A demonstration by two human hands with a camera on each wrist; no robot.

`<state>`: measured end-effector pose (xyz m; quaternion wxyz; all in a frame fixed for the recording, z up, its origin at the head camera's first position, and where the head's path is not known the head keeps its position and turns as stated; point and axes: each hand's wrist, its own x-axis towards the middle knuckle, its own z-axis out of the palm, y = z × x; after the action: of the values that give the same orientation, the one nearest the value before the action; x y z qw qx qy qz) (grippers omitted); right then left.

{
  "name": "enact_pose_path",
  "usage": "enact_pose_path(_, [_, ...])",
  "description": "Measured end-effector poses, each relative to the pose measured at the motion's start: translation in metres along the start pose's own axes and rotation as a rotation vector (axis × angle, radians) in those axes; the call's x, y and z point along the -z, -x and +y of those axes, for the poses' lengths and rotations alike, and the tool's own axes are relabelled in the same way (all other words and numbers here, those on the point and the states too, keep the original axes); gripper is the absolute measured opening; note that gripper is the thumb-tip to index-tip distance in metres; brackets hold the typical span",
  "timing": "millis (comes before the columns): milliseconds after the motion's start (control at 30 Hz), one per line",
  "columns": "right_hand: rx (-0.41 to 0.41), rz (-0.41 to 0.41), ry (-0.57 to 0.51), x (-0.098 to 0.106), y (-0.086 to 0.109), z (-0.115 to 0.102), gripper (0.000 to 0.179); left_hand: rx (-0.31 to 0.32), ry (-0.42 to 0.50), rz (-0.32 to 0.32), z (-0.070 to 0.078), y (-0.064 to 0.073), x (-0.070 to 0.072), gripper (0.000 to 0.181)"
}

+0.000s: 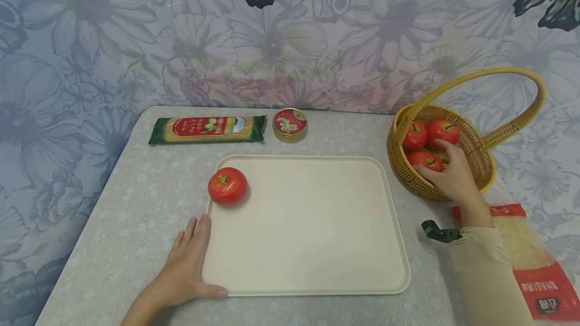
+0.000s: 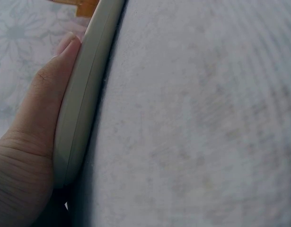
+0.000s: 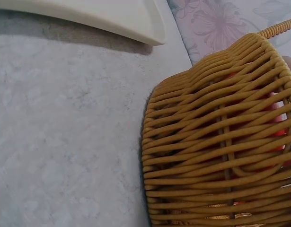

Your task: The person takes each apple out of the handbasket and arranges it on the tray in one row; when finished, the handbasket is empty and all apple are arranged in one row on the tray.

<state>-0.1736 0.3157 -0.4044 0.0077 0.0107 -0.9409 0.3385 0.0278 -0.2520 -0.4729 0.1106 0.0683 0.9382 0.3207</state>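
Note:
My left hand [image 1: 186, 260] rests against the left front corner of a cream tray [image 1: 308, 225], fingers straight along its side and thumb at the front edge. The left wrist view shows that thumb [image 2: 46, 90] lying along the tray's side [image 2: 76, 113]. A red tomato [image 1: 228, 186] sits at the tray's back left corner. My right hand [image 1: 453, 175] reaches into a yellow wicker basket [image 1: 408, 180], thumb and fingers spread about the front tomato [image 1: 423, 160]. Two more tomatoes [image 1: 443, 132] lie behind it. In the right wrist view the basket's weave [image 3: 216, 132] mostly hides this hand.
A long green and yellow packet [image 1: 206, 130] and a round tin with a red lid [image 1: 290, 125] stand behind the tray. Right of my forearm lies a red and clear bag [image 1: 541, 275] of pale bits. The basket's tall handle [image 1: 507, 72] arches toward the right.

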Motion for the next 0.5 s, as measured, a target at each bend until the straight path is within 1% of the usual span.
enact_pose_path(200, [-0.012,-0.003,-0.005,0.0,-0.001,0.0001,0.082,0.0,0.013,0.0,0.0039,-0.0008,0.0028,0.158])
enact_pose_path(267, [-0.028,-0.009,-0.004,0.0003,-0.0007,-0.0004,0.083,0.003,0.014,-0.003,0.0041,-0.0008,0.0031,0.158])
enact_pose_path(367, [-0.053,-0.026,0.002,0.0009,-0.0008,-0.0018,0.085,0.007,0.016,-0.006,0.0038,-0.001,0.0033,0.158])
enact_pose_path(500, [-0.082,-0.063,0.046,0.0021,-0.0023,-0.0022,0.088,0.009,0.022,-0.01,0.004,-0.0009,0.0032,0.158])
